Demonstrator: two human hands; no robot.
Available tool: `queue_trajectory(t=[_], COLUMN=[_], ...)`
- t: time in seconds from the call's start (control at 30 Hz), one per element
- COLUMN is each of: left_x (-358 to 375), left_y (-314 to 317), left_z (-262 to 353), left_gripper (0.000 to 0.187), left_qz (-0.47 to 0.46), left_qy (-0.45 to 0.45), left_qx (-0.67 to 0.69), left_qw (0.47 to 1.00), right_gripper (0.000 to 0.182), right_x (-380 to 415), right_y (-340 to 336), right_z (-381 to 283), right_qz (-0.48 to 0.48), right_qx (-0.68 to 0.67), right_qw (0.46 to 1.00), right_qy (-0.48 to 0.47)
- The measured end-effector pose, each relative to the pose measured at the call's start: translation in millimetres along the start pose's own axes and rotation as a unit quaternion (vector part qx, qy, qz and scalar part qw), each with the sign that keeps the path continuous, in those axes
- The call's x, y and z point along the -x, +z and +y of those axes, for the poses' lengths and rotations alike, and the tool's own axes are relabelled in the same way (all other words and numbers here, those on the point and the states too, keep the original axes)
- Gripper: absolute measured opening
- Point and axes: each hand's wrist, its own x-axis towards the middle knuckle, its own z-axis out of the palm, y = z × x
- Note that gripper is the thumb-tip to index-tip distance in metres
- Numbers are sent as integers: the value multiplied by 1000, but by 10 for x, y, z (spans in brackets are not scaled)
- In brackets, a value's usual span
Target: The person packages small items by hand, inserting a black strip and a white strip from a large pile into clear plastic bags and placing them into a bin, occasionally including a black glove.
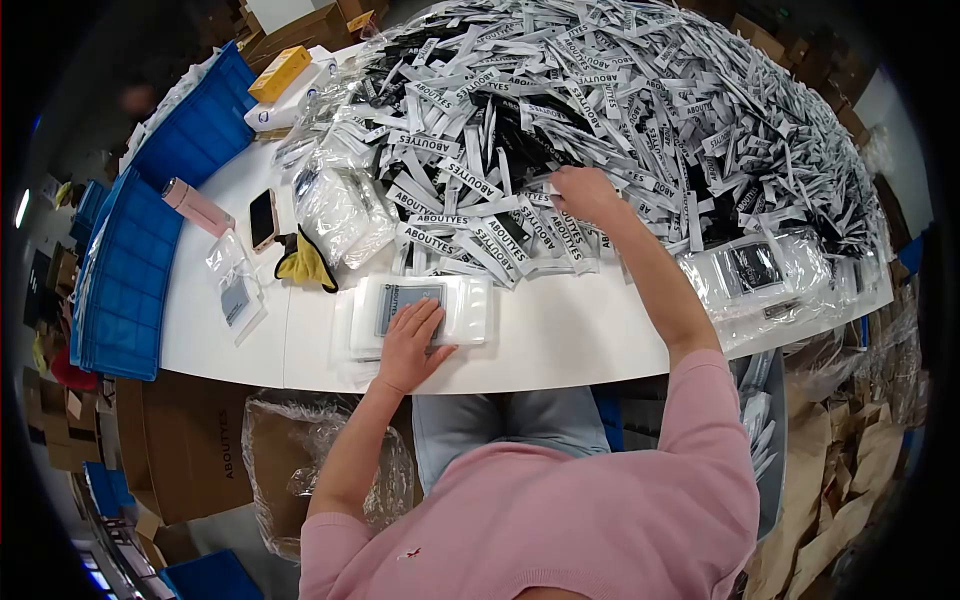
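Observation:
My left hand (408, 345) lies flat, fingers stretched out, on a stack of clear plastic bags (468, 310). The top bag has a dark grey printed panel (412, 302), partly under my fingers. At the near side of a big heap of narrow white packets (430, 143) printed "ABOUTYES", my right hand (588, 195) is closed with its fingertips together. The end of a narrow white packet (549, 189) shows at those fingertips; the rest of it cannot be told from the heap.
Left on the white table (225, 345) are a pink bottle (197, 206), a phone (263, 219), yellow-black gloves (306, 263) and a small clear bag (238, 300). Blue crates (125, 280) stand along the left edge. More clear bags (755, 270) lie at right. A yellow box (279, 74) sits behind.

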Motion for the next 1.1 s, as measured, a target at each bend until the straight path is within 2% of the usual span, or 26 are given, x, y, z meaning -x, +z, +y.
queue_trajectory(t=[0.03, 0.07, 0.1, 0.13, 0.2, 0.23, 0.27, 0.3, 0.33, 0.37, 0.4, 0.43, 0.47, 0.53, 0.6, 0.63, 0.7, 0.73, 0.8, 0.87, 0.93, 0.97, 1.0, 1.03, 1.07, 1.1], left_x=[0, -2, -3, 9, 40, -21, -51, -70, -86, -134, -196, -252, -298, -380, -420, -438, -473, -469, -465, -481, -485, -443, -402, -397, -402, -426], left_y=[-10, -16, -10, 4, 25, 28, 4, -23, -55, -103, -151, -178, -203, -298, -321, -329, -354, -358, -361, -375, -341, -298, -269, -256, -249, -257], left_z=[-11, -20, -20, -40, -96, -57, -60, -65, -64, -35, 13, 37, 38, 262, 445, 496, 576, 590, 620, 692, 780, 852, 880, 836, 817, 803], left_gripper=[55, 52, 48, 48, 38, 23, 23, 20, 19, 19, 20, 26, 15, 15, 29, 29, 34, 34, 41, 38, 36, 34, 33, 27, 27, 26], left_qz=[-2, 10, 23, 24, 48, 116, 115, 65, 13, 12, 64, 117, 152, 171, 176, 177, 149, 148, 111, 109, 110, 94, 73, 1, 4, 8], left_qy=[0, 0, -2, -3, -56, -60, -59, -186, -309, -312, -281, -248, -172, -141, -83, -85, 125, 123, 215, 178, 141, 6, -130, -225, -227, -286], left_qx=[-1, 23, 48, 50, 136, 157, 156, 185, 211, 210, 208, 205, 157, 151, 139, 138, 45, 46, -1, 30, 57, 236, 403, 405, 404, 520], left_qw=[1000, 1000, 999, 998, 988, 979, 979, 963, 927, 927, 935, 940, 961, 963, 971, 971, 980, 980, 970, 977, 982, 967, 903, 886, 886, 805], right_gripper=[21, 23, 21, 20, 16, 15, 15, 14, 16, 19, 19, 20, 21, 23, 21, 21, 20, 18, 18, 18, 24, 23, 23, 23, 23, 21], right_x=[92, 129, 179, 260, 574, 731, 872, 1018, 1181, 1288, 1343, 1368, 1373, 1335, 1283, 1251, 1196, 1168, 1151, 1170, 1167, 1172, 1179, 1183, 1178, 1156], right_y=[11, 5, 42, 81, -280, -332, -203, 1, 182, 274, 342, 324, 295, 225, 135, 45, -190, -282, -310, -296, -278, -317, -372, -335, -332, -357], right_z=[-4, -9, -49, -122, -561, -787, -965, -1110, -1229, -1312, -1322, -1349, -1373, -1432, -1508, -1546, -1604, -1605, -1549, -1537, -1576, -1603, -1654, -1719, -1760, -1798], right_qz=[111, 138, 170, 194, 210, 241, 276, 310, 250, 129, 126, 144, 160, 177, 191, 189, 35, 3, -28, -55, 7, 25, 42, 87, 86, 130], right_qx=[-62, -123, -311, -484, -606, -629, -640, -649, -615, -622, -623, -531, -430, -444, -533, -534, -733, -766, -769, -772, -662, -577, -483, -418, -420, -451], right_qw=[992, 981, 928, 837, 745, 709, 697, 683, 735, 757, 756, 829, 887, 877, 822, 822, 633, 589, 590, 590, 727, 808, 874, 904, 903, 882], right_qy=[3, 63, 115, 163, 183, 211, 168, 125, 141, 155, 156, 103, 47, 47, 55, 54, 247, 258, 244, 230, 180, 113, 43, -20, -23, -32])
